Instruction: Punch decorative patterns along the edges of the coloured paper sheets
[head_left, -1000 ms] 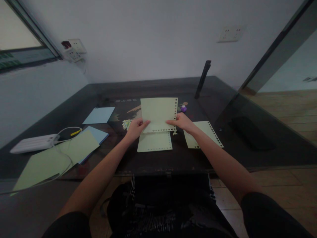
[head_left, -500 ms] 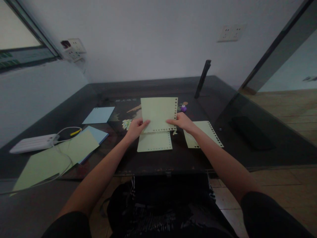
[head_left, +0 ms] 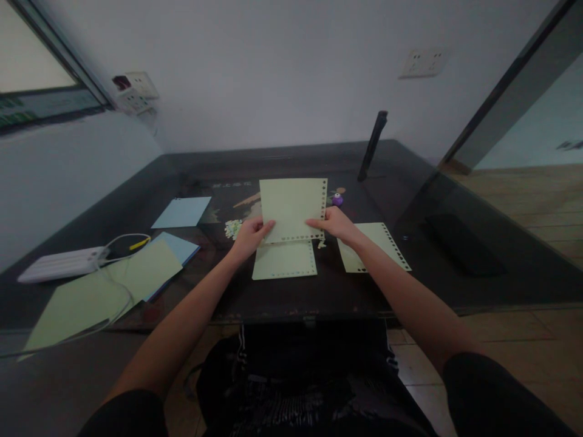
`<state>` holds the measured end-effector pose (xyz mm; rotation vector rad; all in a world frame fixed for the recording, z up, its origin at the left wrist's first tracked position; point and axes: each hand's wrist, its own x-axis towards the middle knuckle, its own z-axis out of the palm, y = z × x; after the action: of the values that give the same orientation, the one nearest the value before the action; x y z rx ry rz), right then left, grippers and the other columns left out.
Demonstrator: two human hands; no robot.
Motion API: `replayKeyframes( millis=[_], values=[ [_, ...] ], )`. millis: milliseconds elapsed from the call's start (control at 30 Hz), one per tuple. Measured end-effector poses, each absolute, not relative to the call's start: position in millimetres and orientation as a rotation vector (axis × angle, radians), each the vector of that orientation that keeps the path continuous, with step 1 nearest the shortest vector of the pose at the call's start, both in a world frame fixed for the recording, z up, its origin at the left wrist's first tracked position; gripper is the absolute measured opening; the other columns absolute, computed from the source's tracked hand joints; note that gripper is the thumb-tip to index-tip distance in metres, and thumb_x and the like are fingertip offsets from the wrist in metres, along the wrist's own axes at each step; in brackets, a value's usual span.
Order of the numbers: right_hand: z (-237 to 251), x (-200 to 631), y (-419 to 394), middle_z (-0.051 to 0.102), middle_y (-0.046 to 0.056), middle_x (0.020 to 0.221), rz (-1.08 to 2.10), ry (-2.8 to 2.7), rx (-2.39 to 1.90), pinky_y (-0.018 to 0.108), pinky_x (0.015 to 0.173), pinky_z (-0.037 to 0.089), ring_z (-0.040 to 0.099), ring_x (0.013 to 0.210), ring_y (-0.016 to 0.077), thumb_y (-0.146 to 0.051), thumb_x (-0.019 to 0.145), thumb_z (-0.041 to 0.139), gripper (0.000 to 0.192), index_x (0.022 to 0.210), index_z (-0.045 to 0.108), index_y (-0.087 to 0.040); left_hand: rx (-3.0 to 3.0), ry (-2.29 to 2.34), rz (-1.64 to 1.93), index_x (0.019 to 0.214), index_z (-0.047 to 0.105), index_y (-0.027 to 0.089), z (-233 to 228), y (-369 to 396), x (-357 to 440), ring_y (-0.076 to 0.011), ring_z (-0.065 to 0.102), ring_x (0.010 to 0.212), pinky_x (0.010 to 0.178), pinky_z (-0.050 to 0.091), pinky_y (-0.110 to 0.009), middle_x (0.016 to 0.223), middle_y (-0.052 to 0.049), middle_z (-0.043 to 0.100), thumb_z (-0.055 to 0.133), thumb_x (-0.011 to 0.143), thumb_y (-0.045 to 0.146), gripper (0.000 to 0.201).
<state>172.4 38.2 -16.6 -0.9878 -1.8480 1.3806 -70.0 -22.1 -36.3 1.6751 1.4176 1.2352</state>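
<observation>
Between my two hands, a pale green sheet of paper (head_left: pixel 291 206) is held up off the table, tilted toward me. Small shaped holes run down its right side and along its bottom edge. My left hand (head_left: pixel 251 235) pinches the lower left edge, thumb on the front. My right hand (head_left: pixel 336 223) grips the lower right edge the same way. Under it lies another pale green sheet (head_left: pixel 285 262) with holes on its right and bottom edges. A third punched sheet (head_left: pixel 376 243) lies partly beneath my right forearm. Small paper cut-outs (head_left: pixel 232 229) are heaped beside my left hand.
A purple craft punch (head_left: pixel 337 199) sits behind my right hand. At left lie a blue sheet (head_left: pixel 183 212), a larger green sheet (head_left: pixel 104 290) and a white power strip (head_left: pixel 64 264) with its cable. A black upright stand (head_left: pixel 373 145) and a dark flat object (head_left: pixel 462 244) are at right.
</observation>
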Motion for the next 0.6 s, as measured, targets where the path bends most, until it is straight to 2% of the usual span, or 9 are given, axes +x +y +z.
replayKeyframes(
  millis=[233, 400, 600],
  values=[
    [-19, 173, 40, 0.071, 0.010, 0.091, 1.372, -1.844, -0.985, 0.035, 0.077, 0.051, 0.064, 0.080, 0.0196, -0.031, 0.071, 0.068, 0.025, 0.087, 0.068, -0.012, 1.677, 1.447, 1.214, 0.067, 0.057, 0.016, -32, -24, -68, -0.0128, 0.049, 0.054, 0.050, 0.036, -0.024, 0.059, -0.001, 0.057, 0.055, 0.078, 0.045, 0.031],
    [-15, 176, 42, 0.071, 0.011, 0.093, 1.377, -1.768, -0.977, 0.038, 0.080, 0.052, 0.065, 0.082, 0.0205, -0.033, 0.071, 0.069, 0.027, 0.088, 0.069, -0.012, 1.705, 1.433, 1.173, 0.067, 0.055, 0.017, -30, -24, -69, -0.0139, 0.052, 0.052, 0.053, 0.040, -0.026, 0.056, -0.001, 0.060, 0.045, 0.084, 0.049, 0.038],
    [-2, 202, 44, 0.072, 0.012, 0.094, 1.327, -1.458, -1.028, 0.038, 0.076, 0.053, 0.066, 0.078, 0.0208, -0.035, 0.067, 0.072, 0.031, 0.087, 0.068, -0.012, 1.633, 1.351, 1.168, 0.087, 0.061, 0.014, -34, -25, -67, -0.0124, 0.057, 0.050, 0.052, 0.042, -0.024, 0.064, -0.004, 0.065, 0.041, 0.088, 0.047, 0.038]
  ],
)
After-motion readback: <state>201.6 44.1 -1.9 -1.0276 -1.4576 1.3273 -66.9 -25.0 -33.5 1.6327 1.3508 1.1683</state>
